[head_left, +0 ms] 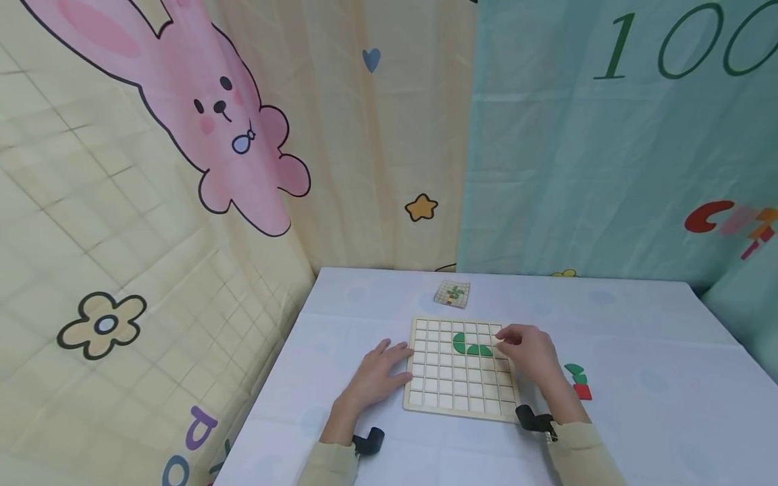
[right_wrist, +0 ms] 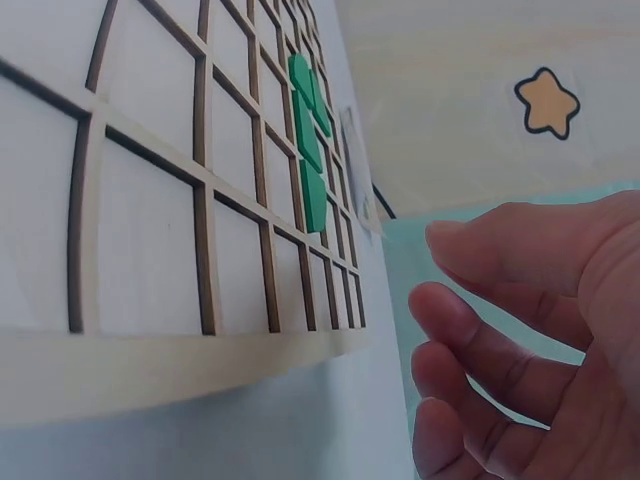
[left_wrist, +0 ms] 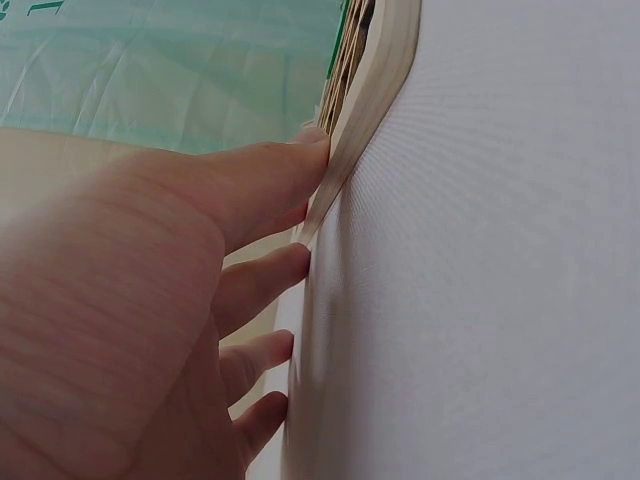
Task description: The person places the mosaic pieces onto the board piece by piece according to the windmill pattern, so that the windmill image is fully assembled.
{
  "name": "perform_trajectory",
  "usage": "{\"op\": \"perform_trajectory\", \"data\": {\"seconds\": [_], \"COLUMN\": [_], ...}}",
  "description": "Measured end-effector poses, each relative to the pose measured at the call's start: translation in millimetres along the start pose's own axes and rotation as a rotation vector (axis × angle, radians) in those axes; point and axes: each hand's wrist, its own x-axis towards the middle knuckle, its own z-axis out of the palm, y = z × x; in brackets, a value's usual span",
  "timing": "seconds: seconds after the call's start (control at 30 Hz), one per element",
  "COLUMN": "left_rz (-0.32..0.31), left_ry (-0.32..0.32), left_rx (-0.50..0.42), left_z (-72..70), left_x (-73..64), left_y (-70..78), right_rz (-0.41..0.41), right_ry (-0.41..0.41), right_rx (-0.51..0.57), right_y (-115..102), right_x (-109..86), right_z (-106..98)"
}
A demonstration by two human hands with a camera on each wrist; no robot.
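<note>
A square wooden grid board (head_left: pixel 452 401) lies on the white table, several of its cells filled with green curved pieces (head_left: pixel 480 350). My left hand (head_left: pixel 378 374) rests at the board's left side, and in the left wrist view its fingertips (left_wrist: pixel 305 258) touch the board's edge. Over the board's upper right edge is my right hand (head_left: pixel 530 351), its fingers loosely bent. The right wrist view shows a gap between thumb and forefinger, with nothing held there. Those same green pieces (right_wrist: pixel 312 195) sit between the dark slats in that view.
Right of the board lie two loose green pieces (head_left: pixel 574 369) and a red square piece (head_left: pixel 582 392). A small card (head_left: pixel 452 294) with a grid and a green pattern lies behind the board. Printed curtains (head_left: pixel 389 135) hang beyond the table's far edge.
</note>
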Motion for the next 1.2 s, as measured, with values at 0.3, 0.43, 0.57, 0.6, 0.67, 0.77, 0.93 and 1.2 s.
{"op": "perform_trajectory", "data": {"seconds": [0.3,0.43,0.57,0.6,0.67,0.77,0.93,1.2], "left_rz": [-0.007,0.001,-0.002,-0.004,-0.003,-0.002,0.001,0.000], "left_ry": [-0.010,-0.005,-0.005,-0.005,-0.004,-0.003,-0.002,-0.009], "left_rx": [-0.014,-0.012,-0.003,-0.003,-0.003,-0.006,-0.011,-0.025], "left_z": [-1.2,-1.3,-1.4,-1.6,-2.0,-2.8,-2.8,-2.4], "left_x": [-2.0,-2.3,-1.8,-1.6,-1.1,-0.8,-0.7,-0.2], "left_y": [0.2,-0.2,-0.3,-0.2,0.2,1.0,1.0,1.1], "right_rz": [-0.046,-0.025,-0.037,-0.042,-0.045,-0.029,-0.003,0.018], "right_ry": [0.031,0.035,0.053,0.056,0.058,0.051,0.052,0.066], "right_rx": [-0.065,-0.077,-0.090,-0.089,-0.086,-0.081,-0.082,-0.105], "right_y": [7.3,9.9,13.2,14.1,16.4,20.2,27.7,38.7], "right_x": [-8.2,-10.6,-12.9,-13.7,-14.9,-16.1,-18.4,-25.7], "right_z": [-12.9,-17.4,-23.2,-24.8,-27.9,-31.7,-36.8,-45.4]}}
